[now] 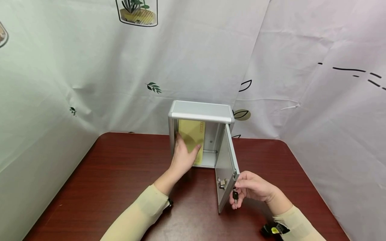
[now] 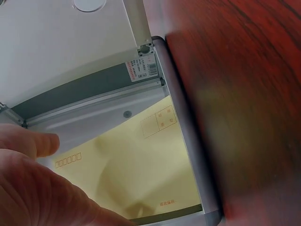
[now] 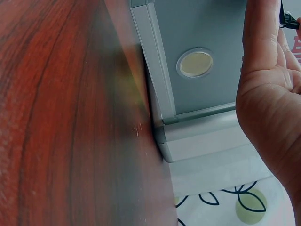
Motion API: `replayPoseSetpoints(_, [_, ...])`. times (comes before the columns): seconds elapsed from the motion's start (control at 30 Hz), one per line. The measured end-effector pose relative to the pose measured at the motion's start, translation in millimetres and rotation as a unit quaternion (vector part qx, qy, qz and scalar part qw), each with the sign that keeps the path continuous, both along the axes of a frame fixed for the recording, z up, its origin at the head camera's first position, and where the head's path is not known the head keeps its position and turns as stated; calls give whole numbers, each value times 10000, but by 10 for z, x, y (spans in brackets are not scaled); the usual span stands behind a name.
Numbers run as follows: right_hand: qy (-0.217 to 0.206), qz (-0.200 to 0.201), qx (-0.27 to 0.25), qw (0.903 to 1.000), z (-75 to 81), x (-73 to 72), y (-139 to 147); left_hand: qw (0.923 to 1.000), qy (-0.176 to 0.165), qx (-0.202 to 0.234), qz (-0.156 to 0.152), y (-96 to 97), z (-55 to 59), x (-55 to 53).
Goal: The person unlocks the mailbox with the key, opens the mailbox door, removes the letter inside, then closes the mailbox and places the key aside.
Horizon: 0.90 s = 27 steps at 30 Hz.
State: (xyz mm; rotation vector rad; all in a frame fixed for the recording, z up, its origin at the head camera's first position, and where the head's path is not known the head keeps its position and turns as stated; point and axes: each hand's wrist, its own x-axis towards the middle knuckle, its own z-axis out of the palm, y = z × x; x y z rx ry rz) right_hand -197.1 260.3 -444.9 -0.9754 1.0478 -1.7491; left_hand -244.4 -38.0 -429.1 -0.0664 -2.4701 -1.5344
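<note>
A grey metal box (image 1: 200, 111) stands on the table with its door (image 1: 227, 167) swung out toward me. Inside it is a yellow envelope (image 1: 190, 134), long side upright, with red print. My left hand (image 1: 182, 155) reaches into the box, spread over the envelope's front, with the thumb across its face; the other fingertips are at its left edge, hidden in the left wrist view. At the door's free edge, my right hand (image 1: 253, 187) pinches a key at the lock, its thumb close to the door. A black-headed key (image 1: 235, 195) hangs below the thumb. The lock's metal cam (image 1: 222, 183) shows on the door's inner face.
The dark red wooden table (image 1: 120, 167) runs under the box and both arms. White printed cloth (image 1: 193, 67) hangs close behind the box and along both sides. A printed label (image 2: 141, 69) is stuck inside the box.
</note>
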Motion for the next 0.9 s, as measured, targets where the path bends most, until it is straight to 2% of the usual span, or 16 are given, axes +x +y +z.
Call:
replayPoseSetpoints(0.3, [10, 7, 34, 10000, -17, -5, 6, 9998, -116, 67, 118, 17, -64, -79])
replayPoseSetpoints(0.6, [63, 44, -22, 10000, -39, -13, 17, 9997, -148, -197, 48, 13, -108, -123])
replayPoseSetpoints(0.9, [195, 9, 0, 9998, -52, -13, 21, 10000, -24, 68, -49, 6, -179, -172])
